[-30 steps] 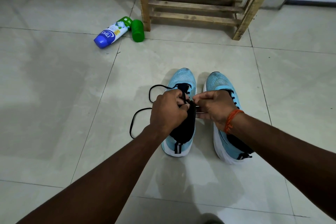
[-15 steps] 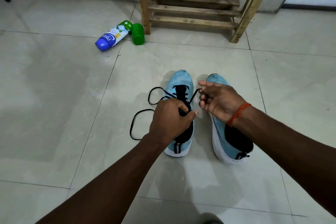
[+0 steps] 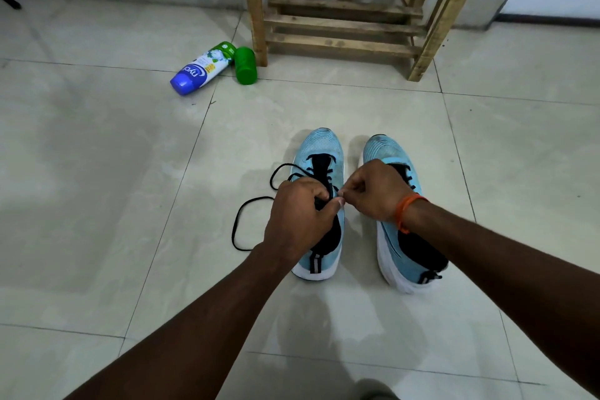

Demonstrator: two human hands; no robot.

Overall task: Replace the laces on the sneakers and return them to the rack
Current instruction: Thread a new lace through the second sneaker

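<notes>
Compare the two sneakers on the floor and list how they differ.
The left sneaker has a loose black lace trailing on the floor; the right sneaker shows none. The left hand and right hand pinch the lace at the left sneaker, not the right sneaker. The left sneaker stands flat; the right sneaker leans, white sole side showing. Both are light blue, toes toward the rack.

The right hand (image 3: 376, 192) has returned to the left hand (image 3: 298, 216), pinching the lace (image 3: 233, 228).

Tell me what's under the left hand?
The left hand covers the light blue knit sneaker's black tongue and part of its thin black lace; the eyelets beneath it are hidden.
</notes>
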